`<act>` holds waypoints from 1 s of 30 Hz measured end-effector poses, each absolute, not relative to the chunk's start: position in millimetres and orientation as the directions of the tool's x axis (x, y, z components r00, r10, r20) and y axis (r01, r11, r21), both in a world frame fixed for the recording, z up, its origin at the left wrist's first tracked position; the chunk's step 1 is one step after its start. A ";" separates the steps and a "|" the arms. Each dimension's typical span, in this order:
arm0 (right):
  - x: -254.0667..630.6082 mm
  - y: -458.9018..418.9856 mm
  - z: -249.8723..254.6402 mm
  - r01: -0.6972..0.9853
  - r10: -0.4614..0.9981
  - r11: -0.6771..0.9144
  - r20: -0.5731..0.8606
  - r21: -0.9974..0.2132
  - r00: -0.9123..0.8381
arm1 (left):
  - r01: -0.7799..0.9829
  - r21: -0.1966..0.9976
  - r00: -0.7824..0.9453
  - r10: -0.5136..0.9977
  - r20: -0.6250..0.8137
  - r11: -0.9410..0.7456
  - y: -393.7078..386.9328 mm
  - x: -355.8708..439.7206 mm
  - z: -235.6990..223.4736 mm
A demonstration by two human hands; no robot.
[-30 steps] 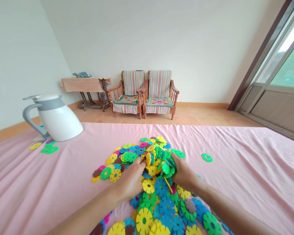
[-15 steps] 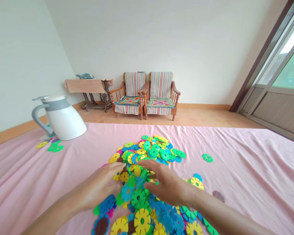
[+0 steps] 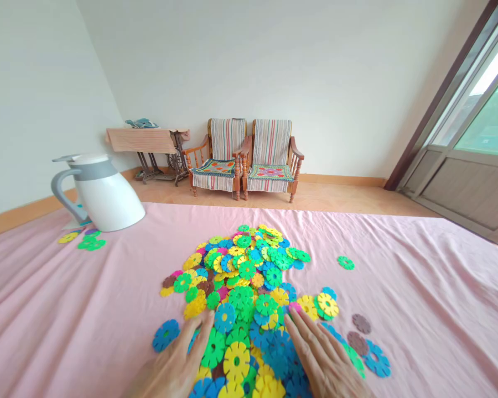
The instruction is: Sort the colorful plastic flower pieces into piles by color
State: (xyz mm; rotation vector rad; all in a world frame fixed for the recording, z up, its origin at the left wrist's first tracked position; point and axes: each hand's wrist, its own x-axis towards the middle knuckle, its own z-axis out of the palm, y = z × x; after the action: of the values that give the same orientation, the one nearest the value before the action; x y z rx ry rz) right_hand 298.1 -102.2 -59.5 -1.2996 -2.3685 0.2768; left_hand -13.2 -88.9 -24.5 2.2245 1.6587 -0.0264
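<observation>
Left hand (image 3: pixel 175 365) and right hand (image 3: pixel 324 359) rest, fingers apart (nothing gripped), on the near edge of the plastic flower-disc heap (image 3: pixel 243 282).

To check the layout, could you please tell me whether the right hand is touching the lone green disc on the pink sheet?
Apart: the head view shows the lone green disc beyond the right hand, with pink sheet between.

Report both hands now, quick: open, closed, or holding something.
Left hand: open, fingers spread flat on plastic flower discs, gripping nothing.
Right hand: open, fingers spread over the same discs, gripping nothing.
</observation>
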 end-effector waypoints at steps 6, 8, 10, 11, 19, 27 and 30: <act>273.4 -70.6 -38.6 0.790 0.886 0.458 0.130 -0.407 -0.446 | 0.940 0.266 0.277 0.935 -0.222 -0.215 -68.7 26.9 -8.2; 265.0 -59.6 -29.4 0.789 0.893 0.442 0.125 -0.427 -0.432 | 0.932 0.259 0.299 0.941 -0.157 -0.253 -58.1 34.6 -8.9; 257.4 -50.6 -26.8 0.796 0.905 0.422 0.150 -0.433 -0.398 | 0.925 0.270 0.306 0.945 -0.115 -0.267 -48.2 41.7 -9.4; 254.2 -46.8 -28.2 0.802 0.911 0.411 0.167 -0.433 -0.377 | 0.920 0.287 0.306 0.947 -0.096 -0.268 -43.6 45.0 -8.9; 238.8 -15.6 -42.6 0.679 0.899 0.422 0.373 -0.601 -0.228 | 0.702 0.623 0.362 0.926 0.106 -0.346 -9.0 55.6 4.7; 232.9 25.1 -0.1 0.541 0.909 0.417 0.340 -0.730 -0.242 | 0.644 0.666 0.391 0.910 0.135 -0.376 23.7 40.1 22.0; 244.9 36.7 6.2 0.508 0.895 0.445 0.340 -0.738 -0.290 | 0.657 0.630 0.459 0.883 0.100 -0.413 38.9 14.9 30.7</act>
State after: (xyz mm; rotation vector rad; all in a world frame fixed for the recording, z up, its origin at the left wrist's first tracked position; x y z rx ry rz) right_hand 244.9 36.7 6.2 -1.1776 -1.9455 0.6534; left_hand 14.9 38.9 30.7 2.1986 1.2817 0.5806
